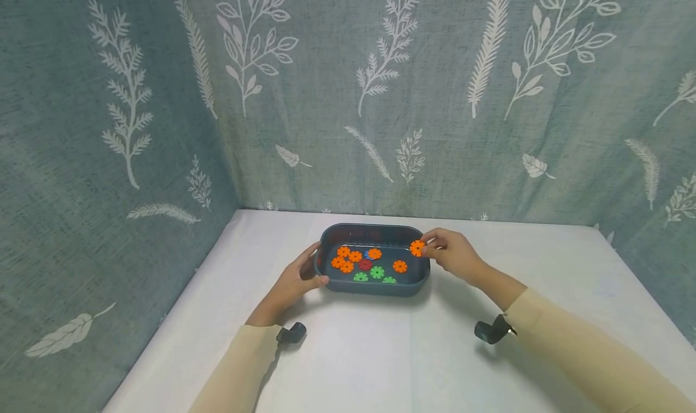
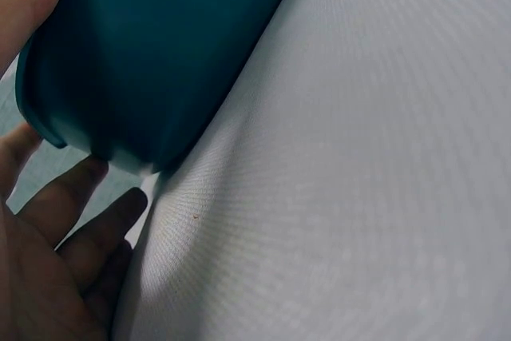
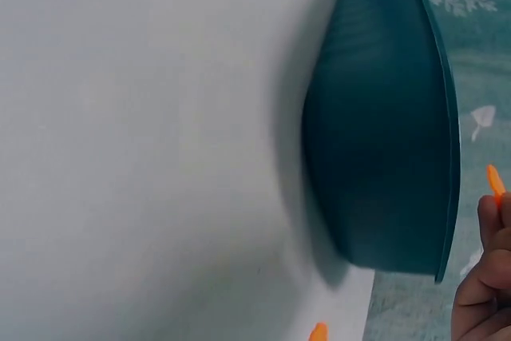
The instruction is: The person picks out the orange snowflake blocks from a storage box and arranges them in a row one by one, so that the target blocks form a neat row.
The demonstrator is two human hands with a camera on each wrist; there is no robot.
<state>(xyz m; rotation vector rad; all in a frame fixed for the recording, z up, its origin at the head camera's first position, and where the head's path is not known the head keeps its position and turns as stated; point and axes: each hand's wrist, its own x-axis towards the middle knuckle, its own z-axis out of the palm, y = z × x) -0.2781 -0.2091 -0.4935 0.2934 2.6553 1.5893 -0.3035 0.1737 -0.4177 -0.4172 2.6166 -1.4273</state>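
A dark teal plastic basin [image 1: 375, 288] stands on the white table, with several notched interlocking discs inside: orange, green [image 1: 377, 272], red [image 1: 365, 265] and a partly covered blue one. My left hand [image 1: 291, 285] holds the basin's left end, thumb at the near rim and fingers round the end wall; the left wrist view shows fingertips [image 2: 132, 201] at that wall. Over the right end, my right hand [image 1: 454, 257] pinches an orange notched disc [image 1: 417, 248] between thumb and fingers. The right wrist view shows this disc edge-on [image 3: 495, 181], beside the basin's rim.
A white cloth covers the table [image 1: 359, 352]. Grey-green leaf-patterned curtains [image 1: 337, 159] hang behind and to the left. At the bottom of the right wrist view, the tip of an orange piece [image 3: 318, 331] shows. Each wrist carries a small black camera [image 1: 492, 329].
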